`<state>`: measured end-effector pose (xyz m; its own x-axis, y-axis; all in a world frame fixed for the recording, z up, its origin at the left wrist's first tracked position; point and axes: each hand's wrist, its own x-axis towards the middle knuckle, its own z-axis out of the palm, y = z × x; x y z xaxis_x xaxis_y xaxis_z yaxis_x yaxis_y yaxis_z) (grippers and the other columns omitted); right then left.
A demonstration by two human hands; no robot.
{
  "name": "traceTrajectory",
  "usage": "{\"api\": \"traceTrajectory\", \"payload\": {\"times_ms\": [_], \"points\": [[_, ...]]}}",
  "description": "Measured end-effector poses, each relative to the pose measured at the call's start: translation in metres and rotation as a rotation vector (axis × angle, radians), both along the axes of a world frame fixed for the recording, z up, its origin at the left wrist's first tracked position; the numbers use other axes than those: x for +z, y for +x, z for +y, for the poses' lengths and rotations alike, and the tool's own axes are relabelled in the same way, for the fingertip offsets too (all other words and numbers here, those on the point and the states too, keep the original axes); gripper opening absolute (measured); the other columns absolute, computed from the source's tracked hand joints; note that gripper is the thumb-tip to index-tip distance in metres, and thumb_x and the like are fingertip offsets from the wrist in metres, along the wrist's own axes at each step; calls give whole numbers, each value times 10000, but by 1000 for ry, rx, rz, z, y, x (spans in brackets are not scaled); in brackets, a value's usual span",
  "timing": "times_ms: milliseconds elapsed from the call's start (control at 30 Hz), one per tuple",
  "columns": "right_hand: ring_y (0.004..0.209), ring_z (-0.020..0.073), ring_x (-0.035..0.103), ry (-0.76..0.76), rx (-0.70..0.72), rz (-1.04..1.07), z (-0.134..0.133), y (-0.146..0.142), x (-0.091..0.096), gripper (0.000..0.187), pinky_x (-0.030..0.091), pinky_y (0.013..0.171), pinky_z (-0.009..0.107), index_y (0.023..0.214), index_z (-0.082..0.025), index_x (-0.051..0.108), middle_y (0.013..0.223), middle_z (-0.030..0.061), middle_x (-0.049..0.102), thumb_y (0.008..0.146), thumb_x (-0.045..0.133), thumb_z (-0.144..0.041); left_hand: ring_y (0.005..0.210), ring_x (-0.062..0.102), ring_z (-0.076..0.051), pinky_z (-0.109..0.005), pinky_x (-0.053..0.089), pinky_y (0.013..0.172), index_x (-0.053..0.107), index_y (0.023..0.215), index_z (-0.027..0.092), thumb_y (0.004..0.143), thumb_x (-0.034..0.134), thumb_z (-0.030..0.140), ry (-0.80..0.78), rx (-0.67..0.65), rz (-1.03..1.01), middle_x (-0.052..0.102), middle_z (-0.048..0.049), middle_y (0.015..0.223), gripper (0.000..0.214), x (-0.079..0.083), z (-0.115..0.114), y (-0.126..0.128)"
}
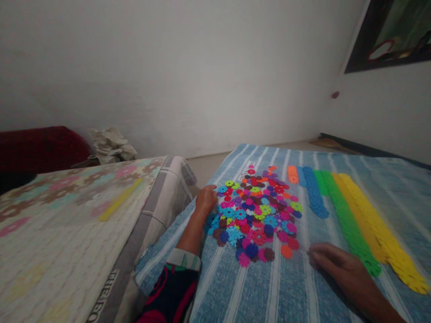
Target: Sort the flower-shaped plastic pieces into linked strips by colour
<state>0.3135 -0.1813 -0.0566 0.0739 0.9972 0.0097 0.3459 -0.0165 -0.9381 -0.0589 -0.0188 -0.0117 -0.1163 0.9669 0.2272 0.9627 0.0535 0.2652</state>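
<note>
A heap of small flower-shaped plastic discs [257, 213] in many colours lies on a blue striped cloth [256, 287]. My left hand [206, 199] rests at the heap's left edge, fingers curled against the discs; what it pinches, if anything, is hidden. My right hand [340, 264] lies flat on the cloth to the right of the heap, fingers stretched toward an orange disc [286, 251]. Sorted rows run beyond it: orange [292, 174], blue [314, 193], green [346, 222] and yellow [380, 233].
A mattress with a patterned cover [67, 233] stands at the left, its grey edge next to the cloth. Crumpled cloth [111, 144] and a dark red cushion [40, 148] lie by the white wall. A framed picture [390, 36] hangs at the upper right.
</note>
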Motion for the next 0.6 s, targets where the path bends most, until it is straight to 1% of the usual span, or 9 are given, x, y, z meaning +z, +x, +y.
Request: {"api": "traceTrajectory", "payload": {"times_ms": [100,167,233,400,600], "points": [[731,245,735,13,0,3,0,1,0,287,602,600,245,781,-254,792,852,42,785,682,712,-511,1192,616,-228,-335,446,1042,699,1161,181,807,523,110,-34,-88,-10,689,-98,1266,402,-1,13,-8],[723,244,733,21,-2,3,-1,1,0,280,603,592,244,775,-254,791,840,41,784,679,715,-506,1183,618,-207,-301,451,1027,712,1133,203,789,552,132,-56,-160,-16,700,-63,1253,386,-4,18,-6],[708,242,731,18,-1,-1,-2,0,1,275,602,582,244,769,-255,792,823,40,783,678,716,-503,1167,623,-200,-294,457,1010,717,1114,227,792,559,161,-65,-203,-22,708,-37,1238,365,-10,21,-2],[683,238,726,15,-7,-1,-2,0,3,270,599,569,246,752,-261,794,800,39,780,663,726,-506,1144,628,-217,-298,457,983,728,1097,237,821,543,208,-41,-203,-44,711,-47,1225,334,-21,20,2],[666,240,719,5,-66,-32,-3,-1,4,277,588,552,259,741,-254,789,768,44,774,655,716,-507,1050,659,-199,-279,475,916,747,1066,226,864,515,274,-15,-202,-112,753,-39,1109,311,-21,16,0]]}}
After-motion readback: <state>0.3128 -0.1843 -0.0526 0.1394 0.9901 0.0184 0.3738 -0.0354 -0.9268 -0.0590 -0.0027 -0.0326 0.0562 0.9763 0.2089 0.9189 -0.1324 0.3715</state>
